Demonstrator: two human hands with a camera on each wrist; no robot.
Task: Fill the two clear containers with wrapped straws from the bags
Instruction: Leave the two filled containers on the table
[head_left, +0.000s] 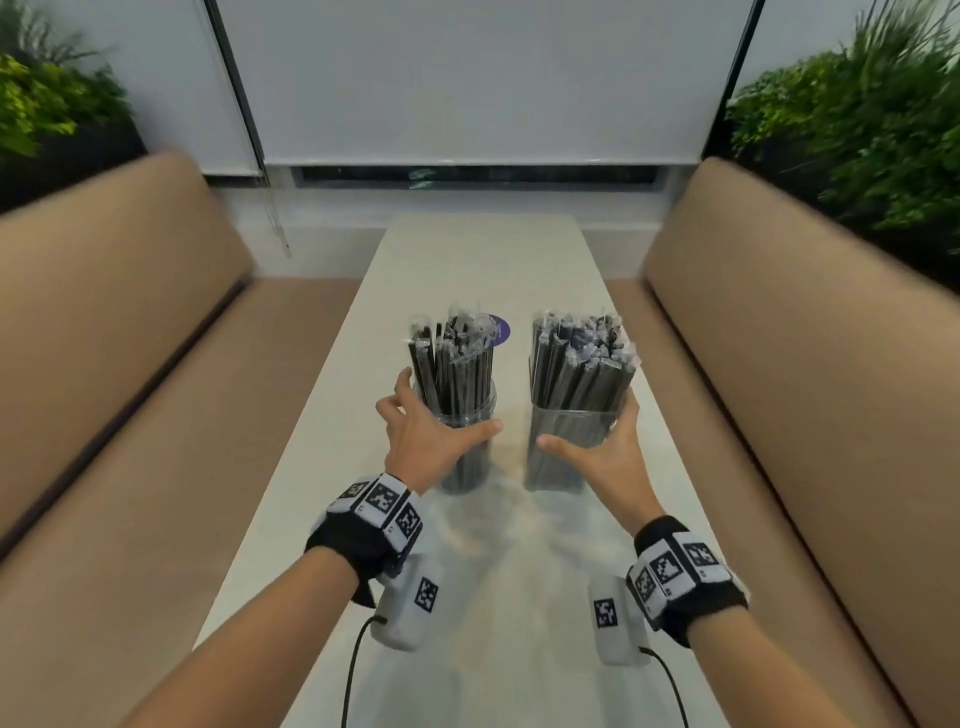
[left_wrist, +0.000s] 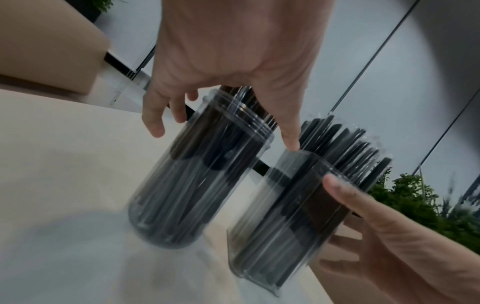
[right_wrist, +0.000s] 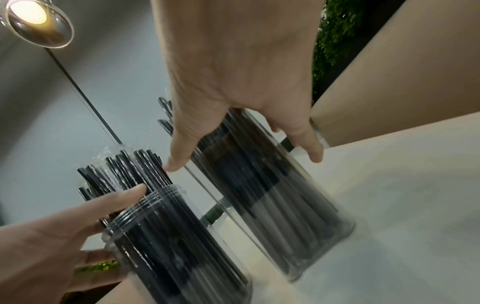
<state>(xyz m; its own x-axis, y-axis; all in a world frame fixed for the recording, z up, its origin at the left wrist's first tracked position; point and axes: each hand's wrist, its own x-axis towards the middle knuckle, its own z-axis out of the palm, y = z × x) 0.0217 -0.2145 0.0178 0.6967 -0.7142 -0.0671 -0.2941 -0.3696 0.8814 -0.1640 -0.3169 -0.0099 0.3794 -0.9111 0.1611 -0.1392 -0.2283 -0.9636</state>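
Two clear containers stand side by side on the pale table (head_left: 483, 260), both packed with black wrapped straws. The round jar (head_left: 465, 447) (left_wrist: 197, 174) (right_wrist: 168, 246) is on the left and the square container (head_left: 566, 452) (left_wrist: 285, 216) (right_wrist: 280, 205) on the right. My left hand (head_left: 436, 421) is spread around the jar's upper part, thumb across its front, fingers off its left side. My right hand (head_left: 597, 441) straddles the square container, thumb in front, fingers at its right side. Both sets of fingers look straight and splayed. No bag is in view.
A purple round object (head_left: 498, 330) lies on the table just behind the jar. Tan padded benches (head_left: 130, 338) (head_left: 779, 338) run along both long sides of the table. Plants (head_left: 857, 130) stand behind the benches and a window blind (head_left: 483, 78) closes the far end.
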